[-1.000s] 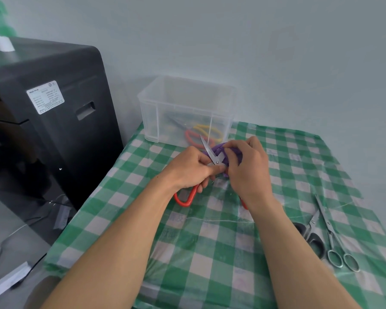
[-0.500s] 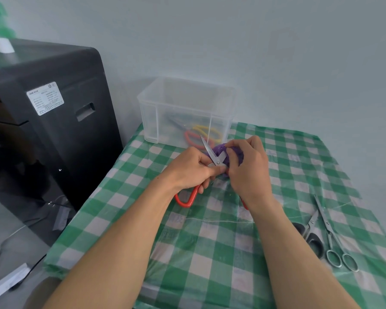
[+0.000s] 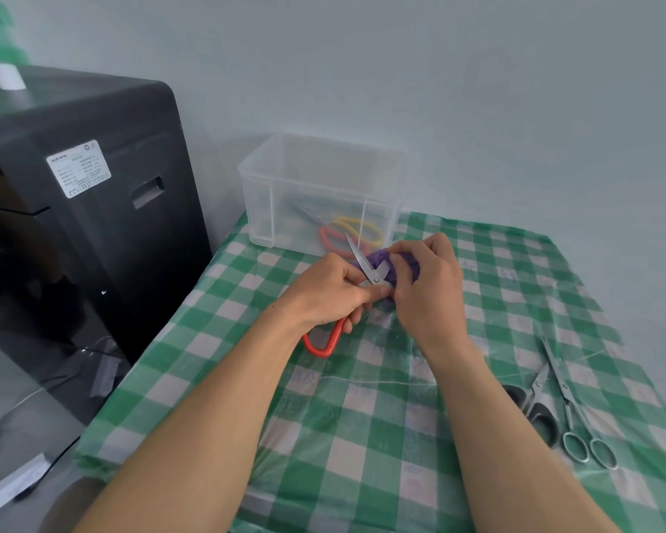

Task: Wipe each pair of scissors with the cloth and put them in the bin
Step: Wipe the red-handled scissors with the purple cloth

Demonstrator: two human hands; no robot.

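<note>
Over the middle of the checked table (image 3: 362, 417), both hands meet. The left hand (image 3: 329, 292) curls round the red scissors (image 3: 362, 257), thumb by the pivot. Their red handle loop pokes out below the fingers at 7 o'clock. The blades are parted, the long one pointing to 11 o'clock. The right hand (image 3: 425, 290) grips a bunched purple cloth (image 3: 377, 256), pressed to the blades from 3 o'clock. At 11 o'clock from the hands stands the clear bin (image 3: 270, 209), with red- and yellow-handled scissors (image 3: 347, 232) inside. At 4 o'clock, black-handled scissors (image 3: 543, 417) and steel scissors (image 3: 564, 386) lie side by side. A black cabinet (image 3: 93, 225) stands at 9 o'clock.
</note>
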